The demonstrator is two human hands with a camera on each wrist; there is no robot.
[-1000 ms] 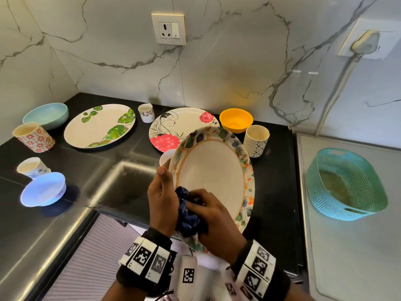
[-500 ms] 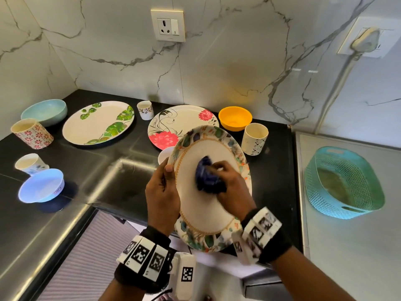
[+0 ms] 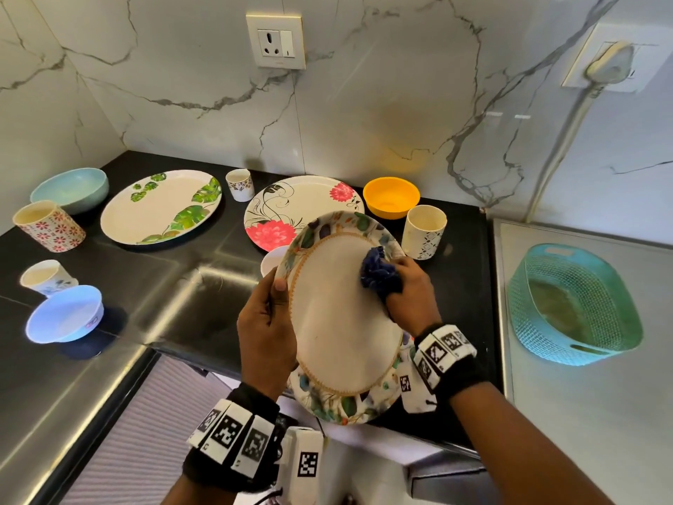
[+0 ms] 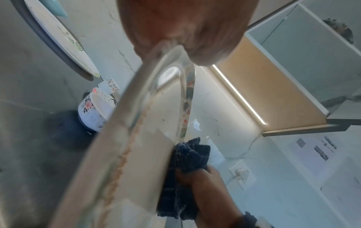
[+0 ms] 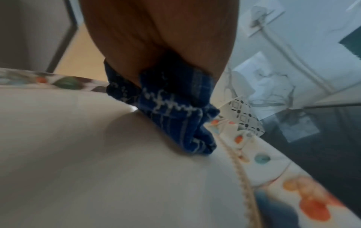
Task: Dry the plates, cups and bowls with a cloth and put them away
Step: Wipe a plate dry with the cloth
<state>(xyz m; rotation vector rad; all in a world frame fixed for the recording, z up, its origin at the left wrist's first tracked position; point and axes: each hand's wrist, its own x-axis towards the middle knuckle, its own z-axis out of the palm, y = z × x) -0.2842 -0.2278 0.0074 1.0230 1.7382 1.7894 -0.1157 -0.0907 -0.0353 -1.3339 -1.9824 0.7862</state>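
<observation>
You stand at a black bench (image 3: 204, 297) with a marble wall behind it. At 3 o'clock a teal basket (image 3: 571, 304) sits on the grey surface beside the bench. In the middle you hold the plate with the leaf border (image 3: 338, 322) tilted above the bench edge. Your left hand (image 3: 267, 333) grips its 9 o'clock edge, thumb on the front of the rim, fingers behind. Your right hand (image 3: 411, 297) has its fingers closed round a crumpled dark blue cloth (image 3: 378, 273) and presses it on the plate face at about 2 o'clock, just inside the gold ring. The cloth has white stitched lines; I cannot read any words on them.

Behind, at 12 o'clock, lies the red flower plate (image 3: 291, 209), and at 11 o'clock the green leaf plate (image 3: 160, 205). The orange bowl (image 3: 391, 196) and a patterned cup (image 3: 424, 231) stand at 1 o'clock. At 9 o'clock are a pale blue bowl (image 3: 65, 315) with a small label that is not readable, two cups and a teal bowl (image 3: 71, 187).
</observation>
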